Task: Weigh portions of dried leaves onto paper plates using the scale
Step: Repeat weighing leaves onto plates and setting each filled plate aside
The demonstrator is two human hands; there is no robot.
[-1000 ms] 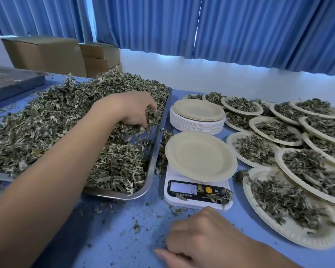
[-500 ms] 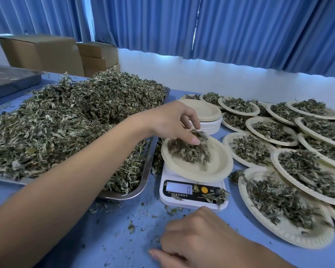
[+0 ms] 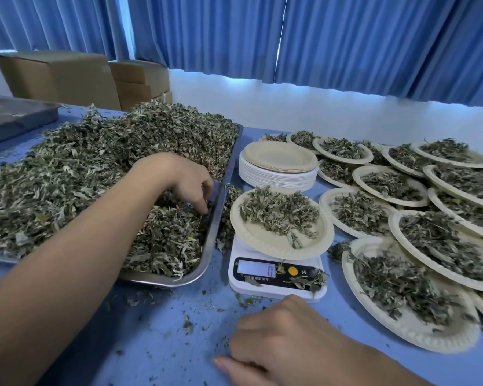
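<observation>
Head view: left hand (image 3: 184,179), back from plate (image 3: 262,239), grips dried leaves (image 3: 95,168); right hand (image 3: 285,338) rests loosely curled.

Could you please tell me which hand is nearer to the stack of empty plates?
Left. The left hand dips into the tray, just left of the stack; the right hand rests on the table nearer the camera, past the scale.

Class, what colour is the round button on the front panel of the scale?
The button is orange-yellow; the head view shows it best.
</observation>
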